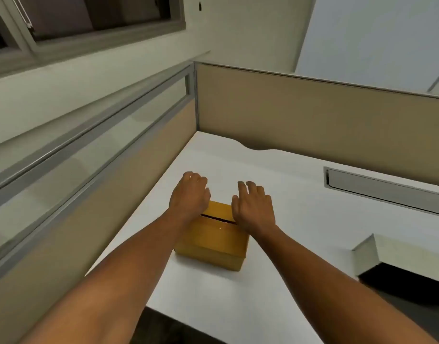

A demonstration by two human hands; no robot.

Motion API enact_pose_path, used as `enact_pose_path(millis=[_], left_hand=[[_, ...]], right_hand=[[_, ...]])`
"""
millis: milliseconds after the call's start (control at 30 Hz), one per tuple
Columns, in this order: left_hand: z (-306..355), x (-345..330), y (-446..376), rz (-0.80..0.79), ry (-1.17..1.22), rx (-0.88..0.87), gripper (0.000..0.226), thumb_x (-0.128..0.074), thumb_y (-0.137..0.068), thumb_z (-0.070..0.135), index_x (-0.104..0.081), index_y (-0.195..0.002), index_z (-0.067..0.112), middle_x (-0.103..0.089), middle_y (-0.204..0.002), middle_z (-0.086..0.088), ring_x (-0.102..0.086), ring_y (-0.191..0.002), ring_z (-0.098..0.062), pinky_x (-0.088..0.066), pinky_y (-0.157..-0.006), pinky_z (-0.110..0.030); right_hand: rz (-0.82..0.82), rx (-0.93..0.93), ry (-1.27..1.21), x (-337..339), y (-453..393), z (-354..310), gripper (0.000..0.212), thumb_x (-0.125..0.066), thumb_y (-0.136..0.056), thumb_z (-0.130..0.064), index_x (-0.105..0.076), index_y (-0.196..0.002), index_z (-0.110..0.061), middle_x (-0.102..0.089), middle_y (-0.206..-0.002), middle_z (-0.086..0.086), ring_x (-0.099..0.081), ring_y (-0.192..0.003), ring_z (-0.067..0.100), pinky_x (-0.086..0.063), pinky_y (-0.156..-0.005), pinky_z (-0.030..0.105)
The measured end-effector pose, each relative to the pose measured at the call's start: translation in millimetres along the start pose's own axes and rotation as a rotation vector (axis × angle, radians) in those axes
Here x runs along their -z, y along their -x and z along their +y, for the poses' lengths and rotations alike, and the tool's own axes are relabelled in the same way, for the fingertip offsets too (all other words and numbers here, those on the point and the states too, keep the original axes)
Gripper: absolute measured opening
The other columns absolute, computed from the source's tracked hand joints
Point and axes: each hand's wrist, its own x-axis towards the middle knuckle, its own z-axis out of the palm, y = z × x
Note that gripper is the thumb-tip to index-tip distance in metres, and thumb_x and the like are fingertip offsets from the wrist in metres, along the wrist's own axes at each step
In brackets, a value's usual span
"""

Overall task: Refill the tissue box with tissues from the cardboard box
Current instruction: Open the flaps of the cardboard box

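Brown cardboard box [213,240] sits on the white desk [288,194], a little toward seven o'clock from the desk's middle, its top flaps closed with a thin dark slit running across where they meet; nothing of what it holds shows through that gap. Both bare hands are over the far half of its top, palms down. Left hand [190,194] lies at about eleven o'clock from the box's centre, fingers loosely curled and close together, reaching past the far edge so that the fingertips are over the desk; the heel of the hand covers the left end of the slit. Right hand [254,206] lies at about one o'clock from the box's centre, fingers spread a little and bent downward past the far right corner, its heel at the right end of the slit. Neither hand grips anything; whether the palms press on the cardboard or hover just above it cannot be told. At four o'clock from the box, well apart and near the desk's right edge, stands a pale tissue box [397,259] cut off by the frame, its shadowed side dark; its contents are not visible. At two o'clock, a grey cable slot [385,188] is set into the desktop, and beige partition panels [313,115] close off the desk at twelve and nine o'clock.
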Motion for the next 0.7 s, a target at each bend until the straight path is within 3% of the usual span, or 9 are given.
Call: enact_pose_path(millis=[200,367,700], left_hand=[[-34.2,-13.7,-22.4,-0.375,0.030,-0.061,0.039,-0.057,-0.092,0.039,-0.064,-0.127,0.024,-0.059,-0.132,-0.006,-0.055,-0.116,-0.025,-0.049,-0.086,-0.036],[-49.8,-27.3,-38.3,-0.602,0.069,-0.112,0.069,-0.071,-0.074,0.063,-0.062,-0.132,0.025,-0.057,-0.140,-0.002,-0.054,-0.123,-0.026,-0.048,-0.094,-0.038],[-45.9,-38.6,-57.3,-0.662,-0.012,-0.368,0.075,-0.074,-0.075,0.059,-0.052,-0.140,0.028,-0.051,-0.146,-0.004,-0.049,-0.129,-0.028,-0.045,-0.099,-0.041]], right_hand=[[-0.107,-0.031,0.103,-22.3,6.1,-19.6,0.038,-0.039,-0.094,-0.029,-0.059,-0.123,-0.014,-0.062,-0.123,0.010,-0.051,-0.110,0.030,-0.042,-0.088,0.044],[-0.146,-0.060,0.181,-35.1,21.2,-34.5,0.029,-0.040,-0.092,-0.031,-0.063,-0.095,-0.014,-0.065,-0.103,0.008,-0.050,-0.102,0.030,-0.039,-0.082,0.042],[-0.153,-0.106,0.195,-34.2,34.5,-41.0,0.033,-0.039,-0.093,-0.037,-0.063,-0.102,-0.016,-0.066,-0.104,0.008,-0.050,-0.106,0.030,-0.040,-0.084,0.043]])
